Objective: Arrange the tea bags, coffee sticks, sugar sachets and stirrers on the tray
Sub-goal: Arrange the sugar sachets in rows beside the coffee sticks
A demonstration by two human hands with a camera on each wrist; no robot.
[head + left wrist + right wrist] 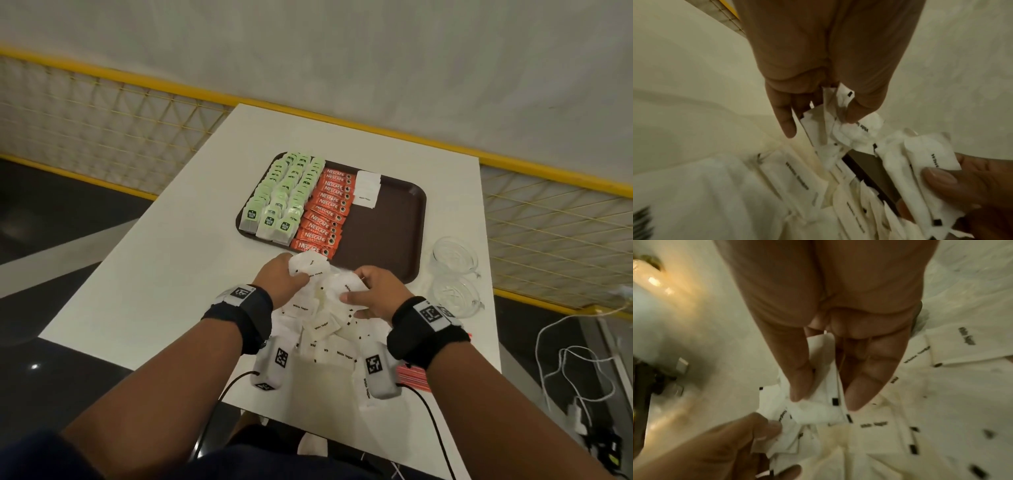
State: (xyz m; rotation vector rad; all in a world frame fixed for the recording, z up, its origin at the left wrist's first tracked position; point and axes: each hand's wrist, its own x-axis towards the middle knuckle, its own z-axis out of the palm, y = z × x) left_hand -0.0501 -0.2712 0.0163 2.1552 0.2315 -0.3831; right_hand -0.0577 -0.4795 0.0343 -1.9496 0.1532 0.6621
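A brown tray [387,226] on the white table holds rows of green tea bags [284,192], a column of red coffee sticks [325,209] and a small stack of white sugar sachets [367,189]. A loose heap of sugar sachets [322,329] lies in front of the tray. Above it, my left hand [286,277] grips a bunch of sachets [849,129], and my right hand [373,291] pinches a bunch of sachets [818,407]. Both hands meet just before the tray's near edge. Red stirrers [411,375] peek out under my right wrist.
Two clear glass cups [454,255] stand right of the tray near the table's right edge. A yellow-framed mesh fence [102,113] runs behind the table. White cables [575,363] lie on the floor at right. The tray's right half is bare.
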